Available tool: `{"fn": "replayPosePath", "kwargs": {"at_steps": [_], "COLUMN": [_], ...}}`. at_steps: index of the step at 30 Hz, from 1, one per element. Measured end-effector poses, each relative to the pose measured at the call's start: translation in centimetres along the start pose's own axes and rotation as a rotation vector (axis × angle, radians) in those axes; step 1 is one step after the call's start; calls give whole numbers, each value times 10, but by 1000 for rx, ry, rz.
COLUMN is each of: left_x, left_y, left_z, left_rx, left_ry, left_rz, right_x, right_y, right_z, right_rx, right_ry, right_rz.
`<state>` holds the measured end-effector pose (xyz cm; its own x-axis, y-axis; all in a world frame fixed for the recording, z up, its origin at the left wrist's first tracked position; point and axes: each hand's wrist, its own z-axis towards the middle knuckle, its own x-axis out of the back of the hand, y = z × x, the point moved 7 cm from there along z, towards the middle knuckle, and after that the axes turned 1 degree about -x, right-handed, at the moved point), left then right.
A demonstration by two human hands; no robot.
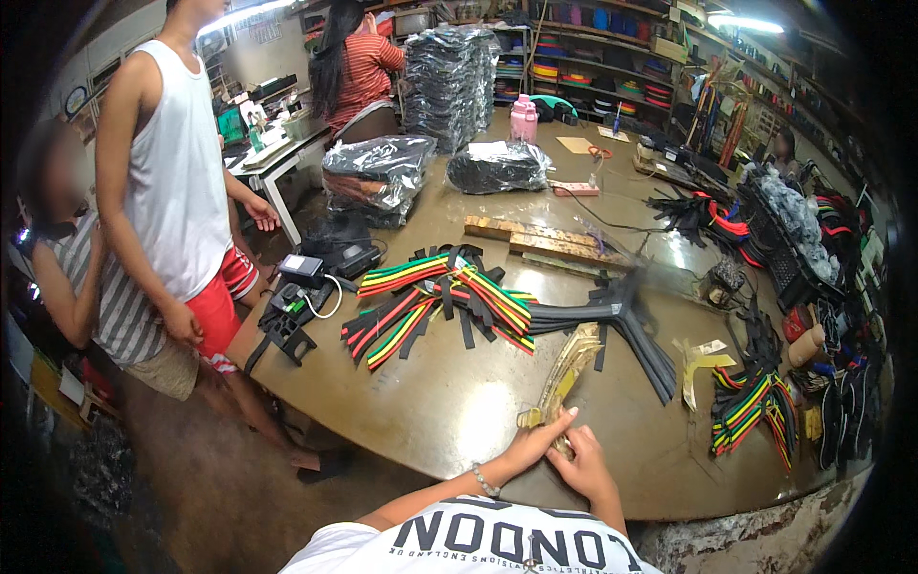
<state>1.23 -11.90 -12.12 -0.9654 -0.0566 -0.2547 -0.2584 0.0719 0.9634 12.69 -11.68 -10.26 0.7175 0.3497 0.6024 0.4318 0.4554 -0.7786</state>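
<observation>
Both my hands meet at the near edge of a round brown table (449,411). My left hand (534,442) and my right hand (579,461) pinch the near end of a stack of tan flat strips (566,371) that runs away from me across the table. A beaded bracelet sits on my left wrist. Just beyond the stack lie black sandal straps (612,320) and a fan of red, yellow and green striped straps (435,301).
More striped straps (751,407) lie at the right, near black crates (779,249). Plastic-wrapped black bundles (378,177) and a tall wrapped stack (449,86) stand at the back. Two people stand at the table's left; another works at a far desk. Shelves line the back wall.
</observation>
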Motion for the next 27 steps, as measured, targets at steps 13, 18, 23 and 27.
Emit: {"fn": "replayPosePath", "kwargs": {"at_steps": [13, 18, 23, 27], "left_x": [-6, 6, 8, 3], "left_y": [-4, -6, -1, -7], "left_z": [5, 8, 8, 1], "left_rx": [-94, 47, 62, 87], "left_ry": [-119, -114, -131, -112], "left_rz": [-246, -210, -261, -334], "right_x": [-8, -15, -19, -19], "right_y": [25, 31, 28, 21], "right_z": [14, 15, 14, 6], "right_rx": [-114, -183, -134, -152], "right_ry": [24, -195, -336, -319], "right_rz": [741, 904, 960, 881]}}
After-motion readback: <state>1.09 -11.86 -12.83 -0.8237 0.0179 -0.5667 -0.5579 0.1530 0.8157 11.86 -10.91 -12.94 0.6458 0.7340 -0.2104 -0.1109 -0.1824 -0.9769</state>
